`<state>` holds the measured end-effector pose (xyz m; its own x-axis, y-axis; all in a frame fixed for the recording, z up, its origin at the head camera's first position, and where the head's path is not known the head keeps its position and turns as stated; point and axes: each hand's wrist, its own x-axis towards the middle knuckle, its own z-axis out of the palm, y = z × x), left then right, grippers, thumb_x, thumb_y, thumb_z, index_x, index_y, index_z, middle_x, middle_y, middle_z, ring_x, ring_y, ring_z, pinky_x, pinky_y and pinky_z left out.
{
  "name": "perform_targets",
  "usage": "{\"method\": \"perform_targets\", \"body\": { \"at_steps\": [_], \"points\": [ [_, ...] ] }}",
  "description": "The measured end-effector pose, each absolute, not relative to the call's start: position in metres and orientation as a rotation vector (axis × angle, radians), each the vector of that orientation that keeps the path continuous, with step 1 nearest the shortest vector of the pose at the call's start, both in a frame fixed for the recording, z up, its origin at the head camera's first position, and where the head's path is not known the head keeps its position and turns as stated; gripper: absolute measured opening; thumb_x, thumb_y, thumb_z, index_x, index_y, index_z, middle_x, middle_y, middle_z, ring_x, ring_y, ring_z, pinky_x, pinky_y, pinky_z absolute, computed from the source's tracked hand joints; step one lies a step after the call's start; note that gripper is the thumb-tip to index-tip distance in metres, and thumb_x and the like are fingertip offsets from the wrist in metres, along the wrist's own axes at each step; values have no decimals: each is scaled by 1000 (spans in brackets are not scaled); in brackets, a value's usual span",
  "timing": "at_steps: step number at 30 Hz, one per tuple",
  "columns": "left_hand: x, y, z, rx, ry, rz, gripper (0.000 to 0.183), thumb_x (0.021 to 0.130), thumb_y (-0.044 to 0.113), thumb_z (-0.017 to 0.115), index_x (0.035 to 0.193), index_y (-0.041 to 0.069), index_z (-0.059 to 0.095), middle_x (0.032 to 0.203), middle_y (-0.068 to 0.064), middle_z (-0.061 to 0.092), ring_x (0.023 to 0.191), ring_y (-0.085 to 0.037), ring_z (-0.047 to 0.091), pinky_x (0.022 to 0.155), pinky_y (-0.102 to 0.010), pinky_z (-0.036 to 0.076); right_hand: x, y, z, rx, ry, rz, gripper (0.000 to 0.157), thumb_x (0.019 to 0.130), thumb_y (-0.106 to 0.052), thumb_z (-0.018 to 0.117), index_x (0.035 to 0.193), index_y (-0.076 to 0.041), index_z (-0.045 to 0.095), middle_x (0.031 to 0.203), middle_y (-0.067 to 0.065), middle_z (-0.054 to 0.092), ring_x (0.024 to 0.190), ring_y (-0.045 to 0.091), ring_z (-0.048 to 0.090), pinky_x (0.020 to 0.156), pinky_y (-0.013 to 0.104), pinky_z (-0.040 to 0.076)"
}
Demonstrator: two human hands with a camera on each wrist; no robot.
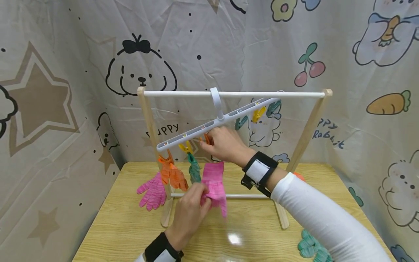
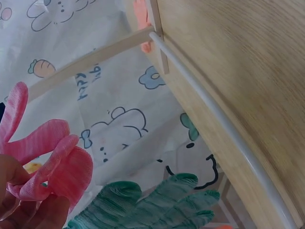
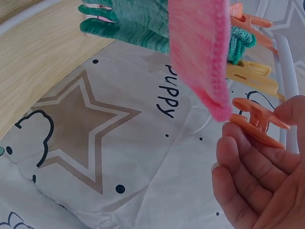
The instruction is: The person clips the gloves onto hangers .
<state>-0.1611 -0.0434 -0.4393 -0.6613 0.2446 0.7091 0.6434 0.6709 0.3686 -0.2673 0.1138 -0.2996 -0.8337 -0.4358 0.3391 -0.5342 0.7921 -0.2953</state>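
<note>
My left hand (image 1: 191,205) pinches a pink knit glove (image 1: 214,178) near its fingers, with the cuff upward under the hanger. In the right wrist view, an orange clothespin (image 3: 259,119) is squeezed between the thumb and fingers of my right hand (image 1: 229,143); its tip is right at the corner of the pink cuff. That clothespin hangs from a grey-white clip hanger (image 1: 235,113), tilted below the rack's top bar. Left of it, a yellow clothespin (image 1: 186,146) holds a green glove (image 1: 194,169), and another orange clothespin holds an orange glove (image 1: 176,178).
The rack has a white top bar (image 1: 268,94) and wooden legs (image 1: 304,138). Yellow (image 1: 258,114) and green clothespins (image 1: 273,108) hang at the hanger's right end. Another pink glove (image 1: 153,193) lies on the table at left, a green glove (image 1: 312,245) at front right.
</note>
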Motion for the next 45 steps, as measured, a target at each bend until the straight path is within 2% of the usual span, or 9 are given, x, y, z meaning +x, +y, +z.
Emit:
{"method": "perform_targets", "body": {
  "at_steps": [5, 13, 20, 33, 38, 45],
  "points": [
    [-166, -44, -437, -677, -2238, -833, 32, 72, -3, 84, 90, 8, 60, 86, -1, 63, 66, -8, 56, 57, -13, 47, -270, 113, -299, 734, -2721, 562, 30, 95, -27, 62, 67, -16, 57, 53, -7, 43, 46, 7, 39, 42, 20, 28],
    [-174, -47, -433, -663, -2166, -800, 33, 71, -3, 84, 90, 8, 59, 83, 0, 60, 66, -7, 56, 56, -15, 47, -271, 113, -300, 702, -2733, 644, 27, 95, -23, 60, 69, -17, 63, 55, -6, 56, 44, 6, 41, 41, 20, 29],
    [-178, -49, -431, -653, -2159, -817, 32, 72, -4, 83, 91, 7, 59, 83, 0, 60, 67, -8, 56, 57, -15, 47, -271, 114, -299, 698, -2739, 682, 30, 95, -20, 59, 65, -15, 58, 51, -6, 45, 43, 6, 37, 40, 19, 27],
    [-180, -47, -425, -630, -2196, -827, 30, 75, -2, 83, 91, 7, 59, 84, -1, 60, 68, -8, 55, 56, -17, 48, -269, 114, -296, 699, -2775, 715, 34, 95, -19, 60, 62, -14, 54, 49, -7, 40, 43, 6, 34, 41, 19, 25],
    [-182, -47, -423, -630, -2197, -840, 29, 76, -2, 82, 91, 7, 59, 84, -2, 59, 69, -9, 55, 57, -17, 49, -269, 114, -297, 695, -2783, 724, 35, 95, -20, 60, 61, -15, 54, 49, -7, 40, 43, 6, 35, 41, 19, 25],
    [-186, -49, -420, -632, -2194, -836, 30, 76, -2, 82, 93, 7, 59, 86, -3, 60, 69, -10, 57, 57, -18, 50, -270, 113, -298, 699, -2756, 724, 31, 95, -19, 60, 64, -13, 61, 49, -7, 44, 42, 5, 36, 40, 18, 25]
  ]
}}
